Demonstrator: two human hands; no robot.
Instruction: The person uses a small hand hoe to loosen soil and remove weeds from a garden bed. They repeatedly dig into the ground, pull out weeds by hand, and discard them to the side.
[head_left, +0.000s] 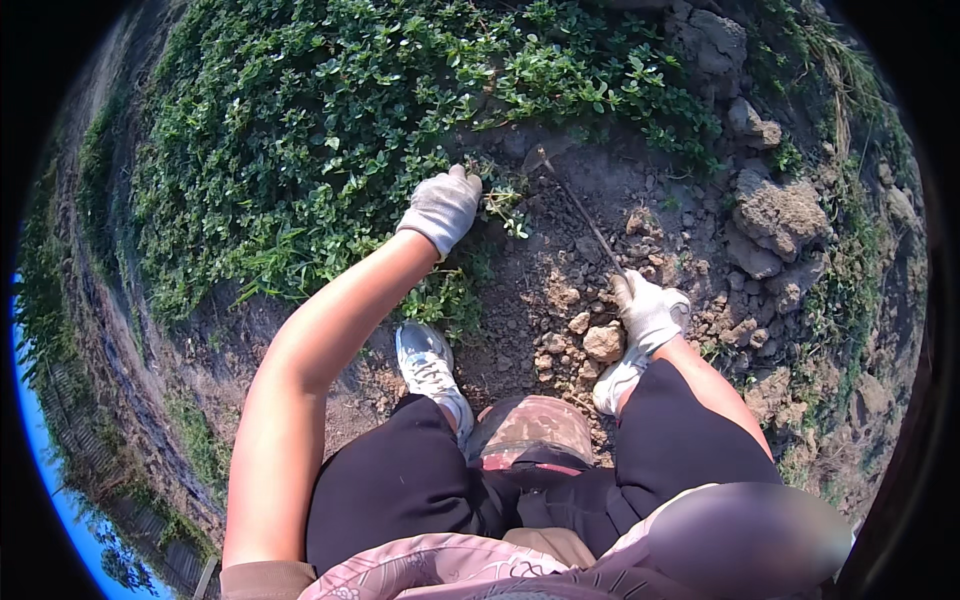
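Note:
My left hand (444, 206), in a whitish work glove, is at the right edge of a dense patch of low leafy plants (300, 142). Its fingers are curled around some plant stems, and a leafy sprig (504, 206) sticks out beside them. My right hand (649, 309), also gloved, grips the lower end of a thin-handled hand hoe (579, 201) in front of my right shoe. The hoe slants up and left over bare soil. Its thin blade (537, 159) rests near the ground at the plants' edge, partly hard to make out against the dirt.
Loose clods (604, 343) lie between my shoes, beside the right foot. Larger dry earth lumps (780, 214) line the right side. A low camouflage-patterned seat (532, 427) is between my legs. My left shoe (426, 360) stands close to a small plant clump (442, 301).

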